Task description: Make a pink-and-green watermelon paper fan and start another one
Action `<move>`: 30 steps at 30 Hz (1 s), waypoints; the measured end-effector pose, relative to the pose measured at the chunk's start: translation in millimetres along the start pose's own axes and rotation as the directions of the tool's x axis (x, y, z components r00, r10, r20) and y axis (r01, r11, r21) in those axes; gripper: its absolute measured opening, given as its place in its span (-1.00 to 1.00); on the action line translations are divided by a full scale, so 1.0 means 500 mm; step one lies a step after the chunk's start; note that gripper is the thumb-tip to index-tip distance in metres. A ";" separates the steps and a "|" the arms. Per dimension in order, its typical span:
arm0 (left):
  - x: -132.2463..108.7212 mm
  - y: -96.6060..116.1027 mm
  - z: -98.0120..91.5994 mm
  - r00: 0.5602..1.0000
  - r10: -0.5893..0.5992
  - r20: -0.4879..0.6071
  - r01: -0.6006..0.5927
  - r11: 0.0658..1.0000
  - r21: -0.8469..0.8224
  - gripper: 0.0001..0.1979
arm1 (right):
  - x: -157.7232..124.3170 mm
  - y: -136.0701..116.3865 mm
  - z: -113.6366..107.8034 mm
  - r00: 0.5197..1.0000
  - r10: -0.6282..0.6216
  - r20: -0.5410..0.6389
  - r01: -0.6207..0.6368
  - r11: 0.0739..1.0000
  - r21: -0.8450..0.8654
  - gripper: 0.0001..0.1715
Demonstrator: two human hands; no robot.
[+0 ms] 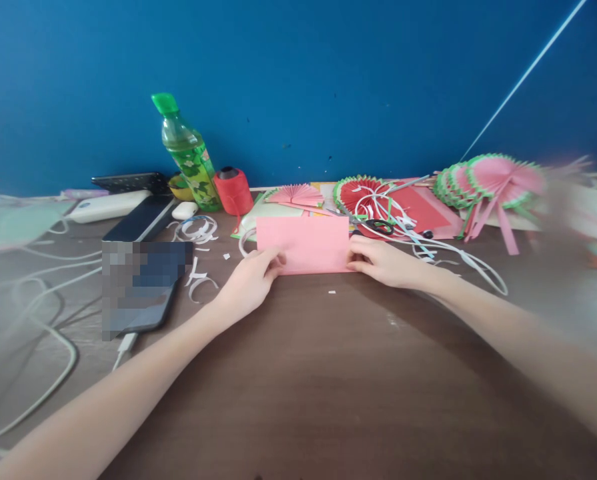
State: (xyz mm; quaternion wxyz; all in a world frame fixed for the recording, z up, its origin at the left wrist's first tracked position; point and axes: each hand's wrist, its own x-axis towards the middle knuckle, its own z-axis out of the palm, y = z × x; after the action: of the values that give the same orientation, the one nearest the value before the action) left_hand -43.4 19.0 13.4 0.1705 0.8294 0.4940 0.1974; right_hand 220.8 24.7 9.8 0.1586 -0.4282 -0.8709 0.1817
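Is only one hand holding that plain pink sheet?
No, the left hand holds the pink sheet near its lower left corner, and the right hand holds its right edge.

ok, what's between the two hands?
Head view: the pink paper spans the gap, with the left hand at its lower left corner and the right hand at its lower right.
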 end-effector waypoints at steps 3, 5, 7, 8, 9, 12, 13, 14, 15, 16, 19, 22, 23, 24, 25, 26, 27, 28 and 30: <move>0.000 -0.003 0.002 0.999 0.041 0.013 -0.041 0.999 0.020 -0.86 | -0.001 0.000 0.003 1.000 0.007 -0.014 -0.006 1.000 0.021 -0.92; -0.001 -0.002 0.005 0.997 0.075 0.006 -0.076 0.995 0.063 -0.84 | -0.002 -0.001 0.004 1.000 -0.003 -0.023 0.004 0.999 0.034 -0.94; -0.005 0.002 0.008 0.993 0.117 -0.018 -0.111 0.975 0.191 -0.81 | -0.003 0.000 0.004 0.999 -0.031 -0.022 0.032 0.998 0.048 -0.91; -0.008 0.005 0.010 0.989 0.144 -0.031 -0.129 0.949 0.289 -0.79 | -0.003 0.001 0.004 0.999 -0.047 -0.021 0.048 0.997 0.057 -0.90; -0.012 0.009 0.011 0.984 0.175 -0.037 -0.147 0.909 0.390 -0.77 | -0.003 0.002 0.004 0.998 -0.058 -0.022 0.059 0.996 0.063 -0.88; -0.022 0.017 0.012 0.969 0.246 0.013 -0.209 0.793 0.572 -0.73 | -0.003 0.005 0.005 0.997 -0.077 -0.032 0.079 0.995 0.064 -0.87; -0.024 0.019 0.012 0.966 0.255 0.037 -0.228 0.779 0.584 -0.72 | -0.003 0.005 0.005 0.996 -0.078 -0.034 0.080 0.995 0.059 -0.86; -0.026 0.020 0.011 0.965 0.256 0.053 -0.238 0.774 0.586 -0.72 | -0.004 0.005 0.006 0.996 -0.076 -0.037 0.078 0.996 0.054 -0.86; -0.027 0.020 0.011 0.966 0.254 0.055 -0.237 0.774 0.587 -0.72 | -0.004 0.005 0.006 0.997 -0.072 -0.042 0.074 0.996 0.049 -0.86; -0.028 0.019 0.011 0.966 0.252 0.048 -0.231 0.775 0.589 -0.73 | -0.004 0.004 0.007 0.997 -0.069 -0.044 0.071 0.996 0.045 -0.85; -0.028 0.016 0.010 0.964 0.263 0.027 -0.227 0.770 0.597 -0.75 | -0.004 0.001 0.006 0.996 -0.081 -0.032 0.082 0.996 0.033 -0.79; -0.027 0.015 0.008 0.958 0.283 0.050 -0.256 0.761 0.596 -0.75 | -0.004 0.001 0.004 0.993 -0.116 -0.012 0.117 0.993 0.034 -0.75; -0.028 0.015 0.007 0.957 0.285 0.062 -0.265 0.760 0.594 -0.75 | -0.004 0.001 0.003 0.993 -0.121 -0.008 0.121 0.992 0.040 -0.74; -0.029 0.016 0.007 0.956 0.283 0.073 -0.269 0.759 0.592 -0.75 | -0.005 0.002 0.002 0.993 -0.120 -0.005 0.120 0.992 0.045 -0.73; -0.031 0.018 0.007 0.956 0.281 0.082 -0.273 0.759 0.591 -0.74 | -0.006 0.002 0.001 0.993 -0.116 0.000 0.116 0.992 0.047 -0.72; -0.032 0.020 0.008 0.955 0.284 0.089 -0.280 0.755 0.594 -0.74 | -0.007 0.002 0.000 0.993 -0.114 0.005 0.114 0.993 0.044 -0.72; -0.034 0.022 0.009 0.952 0.292 0.096 -0.290 0.746 0.599 -0.72 | -0.008 0.002 0.000 0.993 -0.117 0.005 0.116 0.993 0.036 -0.72; -0.037 0.024 0.011 0.947 0.304 0.105 -0.303 0.733 0.609 -0.69 | -0.009 0.002 0.000 0.992 -0.129 -0.004 0.129 0.991 0.023 -0.73; -0.042 0.030 0.015 0.937 0.321 0.136 -0.332 0.700 0.632 -0.60 | -0.010 -0.003 0.004 0.983 -0.178 -0.040 0.177 0.984 -0.021 -0.75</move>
State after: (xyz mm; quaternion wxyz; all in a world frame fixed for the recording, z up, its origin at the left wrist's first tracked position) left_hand -37.4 -7.0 11.0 -0.1595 0.9125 0.3751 0.0356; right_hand 222.0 19.5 8.0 0.1886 -0.3538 -0.9037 0.1504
